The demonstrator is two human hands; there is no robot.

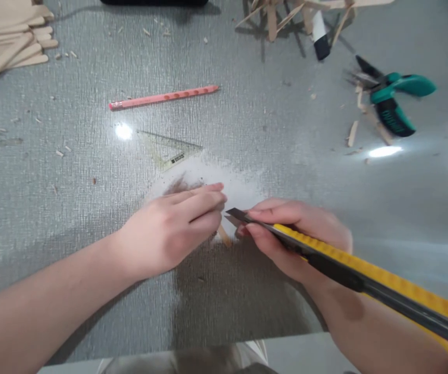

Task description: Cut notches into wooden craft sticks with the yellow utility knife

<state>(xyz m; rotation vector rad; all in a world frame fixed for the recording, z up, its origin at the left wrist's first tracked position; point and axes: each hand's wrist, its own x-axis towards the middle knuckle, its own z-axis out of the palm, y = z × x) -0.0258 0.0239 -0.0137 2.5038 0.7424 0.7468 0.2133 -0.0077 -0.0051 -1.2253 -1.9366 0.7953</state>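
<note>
My right hand (298,231) is closed around a yellow and black snap-off utility knife (341,267), gripping it close to the blade. The blade tip points left, just short of my left hand (177,223). That hand is closed, with fingers curled over a narrow wooden craft stick (224,237); only the stick's lower end shows beneath the fingers. Pale powder (232,179) with a brown smudge covers the table around both hands. A clear triangular ruler (173,150) lies just beyond my left hand.
Farther off is a pink pencil (165,97). Green-handled pliers (395,96) rest at the right near wood scraps. A pile of craft sticks (13,41) lies at the far left, and a stick structure (302,13) stands at the back. Small chips dot the grey table (71,197).
</note>
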